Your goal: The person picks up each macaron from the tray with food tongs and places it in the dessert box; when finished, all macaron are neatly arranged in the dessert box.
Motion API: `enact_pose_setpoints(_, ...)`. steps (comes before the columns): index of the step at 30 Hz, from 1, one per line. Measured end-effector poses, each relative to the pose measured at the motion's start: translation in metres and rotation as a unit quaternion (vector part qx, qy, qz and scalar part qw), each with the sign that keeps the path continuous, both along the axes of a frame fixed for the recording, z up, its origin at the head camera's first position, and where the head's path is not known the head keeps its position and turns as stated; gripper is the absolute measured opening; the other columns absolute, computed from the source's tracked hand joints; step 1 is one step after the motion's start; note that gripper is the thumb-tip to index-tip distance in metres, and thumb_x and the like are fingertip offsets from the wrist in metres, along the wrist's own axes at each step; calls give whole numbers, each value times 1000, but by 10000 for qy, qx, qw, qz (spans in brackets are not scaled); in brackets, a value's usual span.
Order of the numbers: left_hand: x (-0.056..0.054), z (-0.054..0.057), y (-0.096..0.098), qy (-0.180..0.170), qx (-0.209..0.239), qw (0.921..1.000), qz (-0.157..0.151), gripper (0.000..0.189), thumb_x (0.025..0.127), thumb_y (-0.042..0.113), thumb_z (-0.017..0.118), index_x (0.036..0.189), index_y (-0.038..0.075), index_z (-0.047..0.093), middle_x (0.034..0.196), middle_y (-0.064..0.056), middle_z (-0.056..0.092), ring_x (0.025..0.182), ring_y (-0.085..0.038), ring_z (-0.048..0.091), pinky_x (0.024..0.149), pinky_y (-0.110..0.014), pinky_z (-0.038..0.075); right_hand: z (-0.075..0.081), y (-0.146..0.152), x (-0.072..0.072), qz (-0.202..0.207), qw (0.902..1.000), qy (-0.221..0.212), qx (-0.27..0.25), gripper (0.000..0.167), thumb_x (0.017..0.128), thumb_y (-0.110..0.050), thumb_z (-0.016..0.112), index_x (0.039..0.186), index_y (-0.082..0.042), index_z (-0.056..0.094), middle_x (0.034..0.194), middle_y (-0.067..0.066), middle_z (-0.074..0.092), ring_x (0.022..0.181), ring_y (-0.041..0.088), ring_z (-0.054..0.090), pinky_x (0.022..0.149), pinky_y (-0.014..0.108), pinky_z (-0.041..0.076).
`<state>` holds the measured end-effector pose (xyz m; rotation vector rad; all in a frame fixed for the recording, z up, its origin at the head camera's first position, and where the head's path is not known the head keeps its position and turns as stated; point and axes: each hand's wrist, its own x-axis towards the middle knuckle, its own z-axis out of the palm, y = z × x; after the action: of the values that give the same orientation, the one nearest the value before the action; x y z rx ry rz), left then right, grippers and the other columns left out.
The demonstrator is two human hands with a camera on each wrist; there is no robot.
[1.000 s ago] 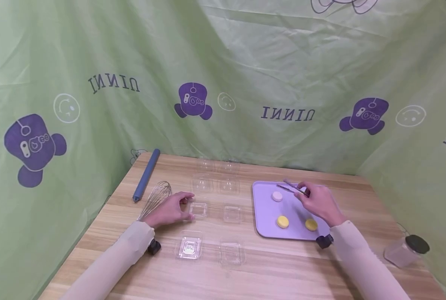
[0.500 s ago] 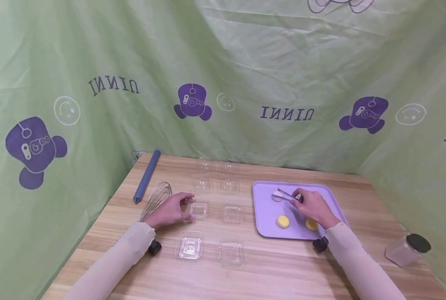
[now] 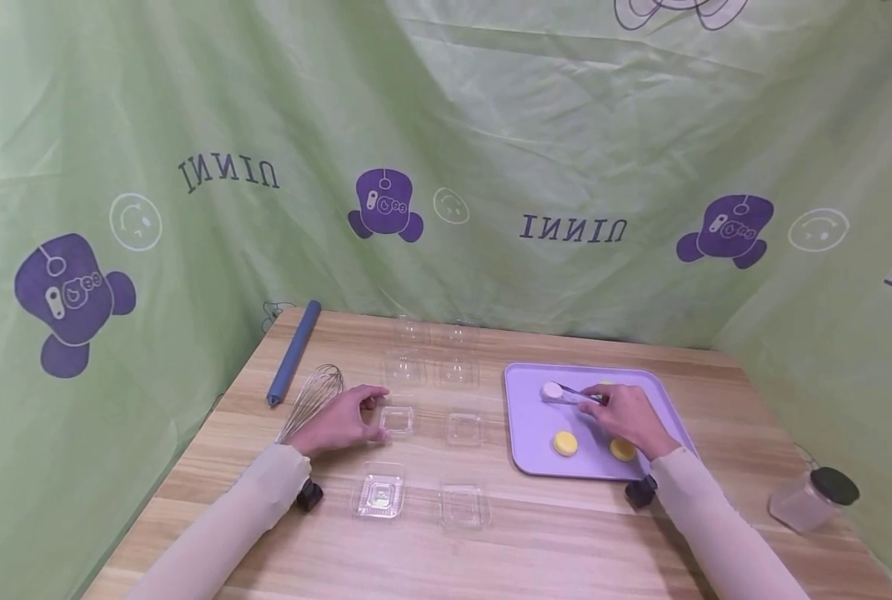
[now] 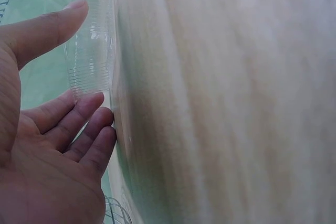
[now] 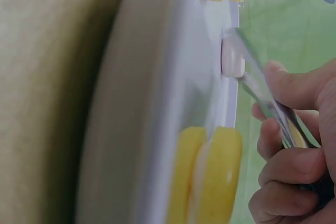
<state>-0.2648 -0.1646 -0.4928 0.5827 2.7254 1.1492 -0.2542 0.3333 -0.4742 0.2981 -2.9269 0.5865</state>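
My right hand (image 3: 629, 417) pinches metal tongs (image 5: 262, 85) over the purple tray (image 3: 524, 454). The tong tips sit on either side of a pale pink macaron (image 3: 552, 391). Two yellow macarons (image 3: 565, 443) lie nearer the tray's front, and a yellow-green one (image 3: 606, 384) is mostly hidden behind the right hand. My left hand (image 3: 344, 418) rests at the left side of a clear plastic box (image 3: 397, 421), thumb and fingers spread apart. In the left wrist view its fingertips (image 4: 94, 98) are right at the wall of the ridged plastic box (image 4: 89, 72).
Several more clear boxes (image 3: 380, 495) stand in rows on the wooden table (image 3: 536, 542). A whisk (image 3: 314, 400) lies left of them, partly behind the left hand, near a blue rolling pin (image 3: 293, 354). A dark-lidded jar (image 3: 812, 500) is at the right; a green curtain (image 3: 491, 275) surrounds the table.
My right hand has moved left and slightly down, bringing the tongs from above and right of the pink macaron to around it. The left hand stays in place.
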Motion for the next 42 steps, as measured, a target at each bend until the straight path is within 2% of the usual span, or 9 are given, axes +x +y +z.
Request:
enact_pose_setpoints(13, 3, -1, -2, -43, 19, 10000, 59, 85, 70, 36, 91, 143, 9, 55, 126, -3, 68, 117, -24, 61, 107, -51, 51, -3, -4, -4, -171, 9990, -354, -225, 31, 87, -22, 75, 112, -4, 76, 69, 2, 65, 59, 14, 47, 53, 24, 35)
enact_pose_setpoints(17, 3, -4, -1, -60, 0, 10000, 56, 85, 70, 36, 91, 143, 9, 55, 125, -2, 68, 116, -23, 61, 107, -49, 52, -5, -2, -5, -258, 9988, -376, -204, 32, 87, -24, 75, 113, -5, 77, 66, 1, 64, 56, 14, 45, 53, 25, 34)
enact_pose_setpoints(24, 0, -3, 2, -44, 48, 10000, 53, 85, 71, 36, 90, 143, 9, 54, 126, -2, 68, 117, -23, 61, 107, -48, 52, 2, -2, -6, -397, 9982, -361, -251, 32, 88, -25, 73, 113, -6, 78, 60, -2, 59, 52, 14, 41, 52, 26, 33)
enact_pose_setpoints(31, 0, 0, 3, -20, -20, 10000, 10, 85, 70, 35, 90, 143, 8, 54, 126, -3, 68, 115, -22, 61, 106, -48, 52, -1, -3, -4, -458, 9984, -210, -244, 29, 87, -24, 74, 109, -5, 79, 59, -3, 59, 54, 16, 42, 54, 27, 32)
enact_pose_setpoints(36, 1, 0, 3, -46, 44, 10000, -37, 85, 70, 33, 90, 143, 6, 54, 126, -4, 68, 115, -23, 60, 106, -48, 52, -4, -2, -3, -719, 9966, -60, -391, 32, 89, -27, 72, 112, -6, 78, 55, -1, 55, 54, 17, 42, 55, 29, 31)
enact_pose_setpoints(39, 1, 0, 2, -51, 19, 10000, -36, 86, 70, 33, 90, 143, 6, 54, 126, -4, 68, 114, -22, 60, 106, -48, 52, -1, -3, -2, -926, 9941, 50, -570, 35, 91, -30, 70, 117, -7, 75, 63, 3, 62, 56, 18, 43, 56, 30, 32)
enact_pose_setpoints(42, 0, 1, 2, -49, 9, 10000, -49, 86, 70, 34, 90, 143, 7, 54, 126, -3, 68, 114, -22, 60, 106, -48, 52, 4, -5, -2, -1056, 9912, 374, -711, 35, 91, -31, 71, 118, -8, 75, 70, 6, 69, 60, 19, 46, 59, 29, 33)
